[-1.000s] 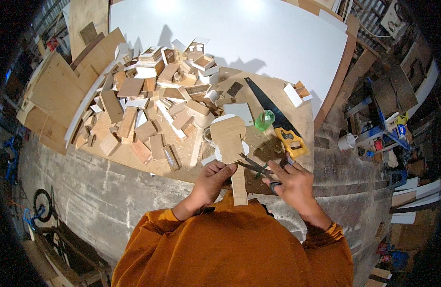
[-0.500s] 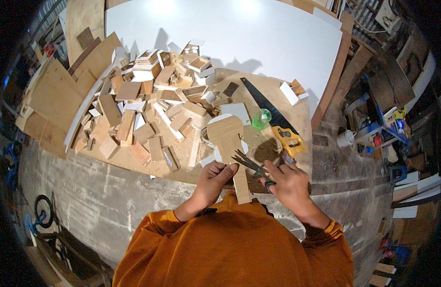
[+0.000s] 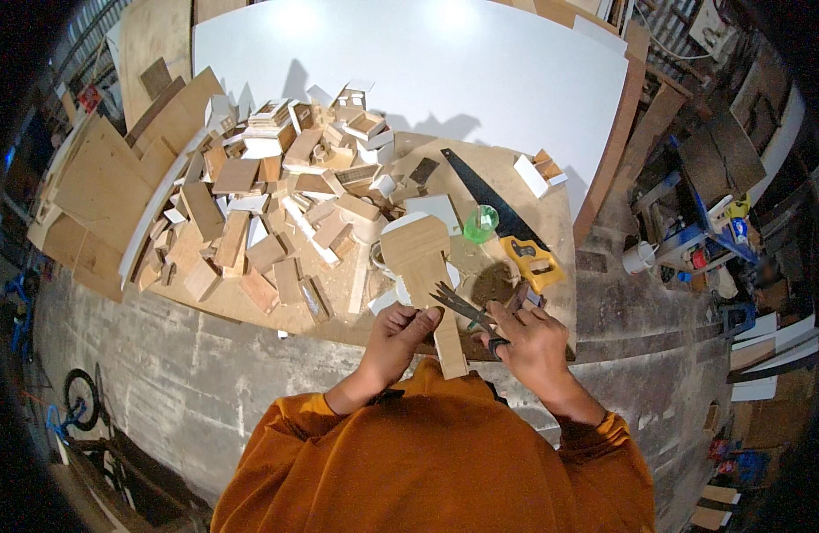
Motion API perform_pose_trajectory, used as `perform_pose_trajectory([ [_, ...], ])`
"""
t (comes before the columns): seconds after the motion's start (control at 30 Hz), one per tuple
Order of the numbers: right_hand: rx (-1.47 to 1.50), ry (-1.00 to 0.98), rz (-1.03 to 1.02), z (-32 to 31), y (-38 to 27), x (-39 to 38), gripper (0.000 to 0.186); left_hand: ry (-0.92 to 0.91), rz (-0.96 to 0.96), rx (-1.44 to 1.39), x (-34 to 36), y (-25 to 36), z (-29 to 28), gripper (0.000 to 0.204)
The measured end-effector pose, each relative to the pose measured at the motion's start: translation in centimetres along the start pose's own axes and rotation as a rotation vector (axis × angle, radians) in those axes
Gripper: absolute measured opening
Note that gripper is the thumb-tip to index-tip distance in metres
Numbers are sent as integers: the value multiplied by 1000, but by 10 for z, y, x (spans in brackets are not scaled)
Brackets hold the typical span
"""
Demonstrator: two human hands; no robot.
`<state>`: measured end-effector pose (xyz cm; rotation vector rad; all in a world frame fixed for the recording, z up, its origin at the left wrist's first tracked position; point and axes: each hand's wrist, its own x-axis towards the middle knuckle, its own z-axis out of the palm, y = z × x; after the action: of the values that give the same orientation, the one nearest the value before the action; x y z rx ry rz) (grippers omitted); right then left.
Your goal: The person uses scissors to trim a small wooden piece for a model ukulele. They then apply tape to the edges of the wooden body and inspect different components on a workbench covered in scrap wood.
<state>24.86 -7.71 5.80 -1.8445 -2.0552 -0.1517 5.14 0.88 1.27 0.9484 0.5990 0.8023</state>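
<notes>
My left grip [image 3: 399, 339] is pinching the wood-grained piece [image 3: 416, 253] near its narrow stem, holding it over the worktop's [image 3: 549, 218] near edge. My right grip [image 3: 535, 343] is wrapping the handles of the dark scissors [image 3: 467, 309], whose blades are pointing across the piece. A yellow-handled saw [image 3: 491, 197] is lying beyond.

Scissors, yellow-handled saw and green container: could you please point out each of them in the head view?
Scissors [image 3: 472, 312]: head view, on the blades, just ahead of the pivot.
Yellow-handled saw [image 3: 509, 218]: head view, on the dark blade.
Green container [image 3: 480, 226]: head view, on its body.
</notes>
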Motion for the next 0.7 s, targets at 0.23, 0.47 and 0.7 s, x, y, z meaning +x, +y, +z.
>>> perform_pose_trajectory([
  [0.23,8,-22,32,5,1,-3,45,31,-26,-31,1,7,7,20],
  [0.47,93,-23,58,10,3,-5,44,-53,12,27,2,-4,-7,20],
  [0.7,80,-27,66,11,2,-8,39,-53,-32,61,3,-4,-6,20],
])
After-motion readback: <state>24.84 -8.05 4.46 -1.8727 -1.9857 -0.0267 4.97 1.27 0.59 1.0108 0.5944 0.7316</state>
